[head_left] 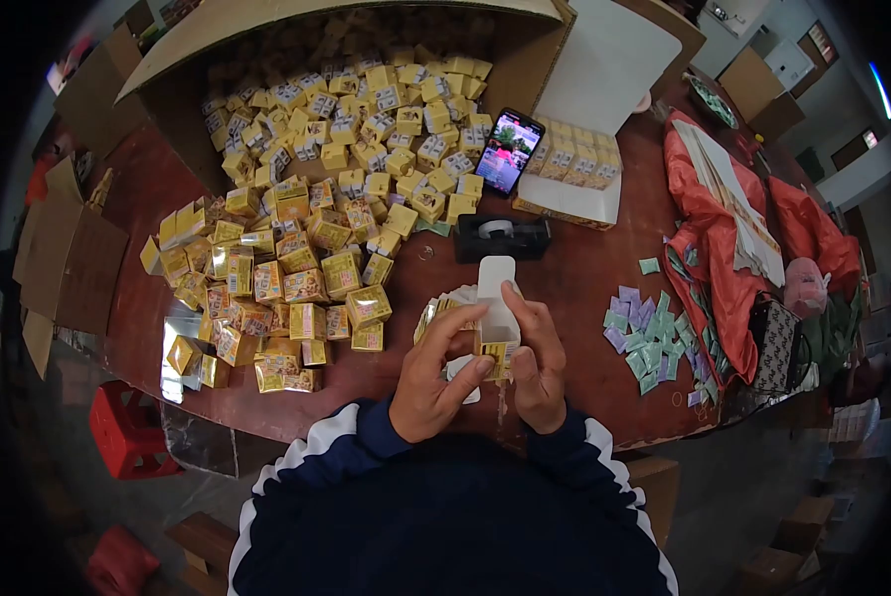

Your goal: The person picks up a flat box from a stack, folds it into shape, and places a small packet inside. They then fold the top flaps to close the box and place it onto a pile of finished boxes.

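The left hand (pixel 427 375) and right hand (pixel 542 385) are clamping their fingers on the sides of a small, open, yellow-and-white card box (pixel 499 320) over the dark red table (pixel 584 328). It is probably weighing little and needing a gentle corner grip, its thin walls risking creases. Beyond, glossy gold cartons (pixel 304 286) are lying heaped.

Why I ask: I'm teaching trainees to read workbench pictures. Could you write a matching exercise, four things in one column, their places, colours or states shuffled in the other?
Things:
1. Phone
2. Tape dispenser
3. Stool
4. Small open box

Places, colours or states:
A. Red, standing off the table
B. Held between the right hand and the left hand
C. Screen lit, showing a picture
D. Black, with a pale roll in it

Right pairs: 1-C; 2-D; 3-A; 4-B
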`<state>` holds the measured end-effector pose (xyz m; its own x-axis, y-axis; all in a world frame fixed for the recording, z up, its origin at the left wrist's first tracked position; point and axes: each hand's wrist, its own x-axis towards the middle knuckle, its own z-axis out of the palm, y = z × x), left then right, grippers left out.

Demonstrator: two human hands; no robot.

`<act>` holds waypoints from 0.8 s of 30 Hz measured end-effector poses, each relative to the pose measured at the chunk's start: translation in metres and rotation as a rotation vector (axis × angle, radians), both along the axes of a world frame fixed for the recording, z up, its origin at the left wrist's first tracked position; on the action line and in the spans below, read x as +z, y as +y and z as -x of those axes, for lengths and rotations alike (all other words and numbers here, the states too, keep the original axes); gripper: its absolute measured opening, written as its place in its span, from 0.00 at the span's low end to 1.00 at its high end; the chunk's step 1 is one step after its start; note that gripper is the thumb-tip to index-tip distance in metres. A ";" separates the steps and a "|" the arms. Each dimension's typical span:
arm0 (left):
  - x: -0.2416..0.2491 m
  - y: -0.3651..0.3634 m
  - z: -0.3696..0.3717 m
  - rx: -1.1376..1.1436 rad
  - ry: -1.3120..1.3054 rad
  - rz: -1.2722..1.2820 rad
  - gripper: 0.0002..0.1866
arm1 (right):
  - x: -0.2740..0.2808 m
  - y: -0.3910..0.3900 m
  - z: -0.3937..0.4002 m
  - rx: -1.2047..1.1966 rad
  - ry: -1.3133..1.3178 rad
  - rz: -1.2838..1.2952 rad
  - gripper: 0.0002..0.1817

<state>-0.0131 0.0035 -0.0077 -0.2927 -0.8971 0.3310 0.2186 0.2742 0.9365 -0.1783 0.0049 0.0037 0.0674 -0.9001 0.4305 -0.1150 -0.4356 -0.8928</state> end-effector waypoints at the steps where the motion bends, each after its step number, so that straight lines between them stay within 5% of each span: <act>1: 0.001 -0.001 -0.001 0.002 0.000 -0.001 0.29 | 0.002 0.000 0.001 0.002 0.000 -0.001 0.29; 6: 0.016 -0.002 -0.009 -0.100 -0.011 -0.099 0.20 | -0.003 -0.002 0.010 -0.019 0.211 0.085 0.23; 16: 0.004 -0.005 -0.015 -0.177 -0.007 -0.146 0.13 | 0.002 -0.007 0.012 0.079 0.124 0.047 0.16; 19: 0.001 -0.004 -0.012 -0.215 0.129 -0.273 0.12 | 0.006 -0.010 0.013 0.080 0.257 0.134 0.15; 24: -0.006 -0.008 -0.002 -0.168 0.360 -0.212 0.16 | 0.014 -0.003 0.003 0.052 0.119 0.059 0.16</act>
<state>-0.0107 -0.0047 -0.0133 -0.3401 -0.9058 0.2526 0.5658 0.0175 0.8244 -0.1809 0.0015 0.0172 0.1675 -0.8675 0.4683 -0.1945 -0.4948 -0.8470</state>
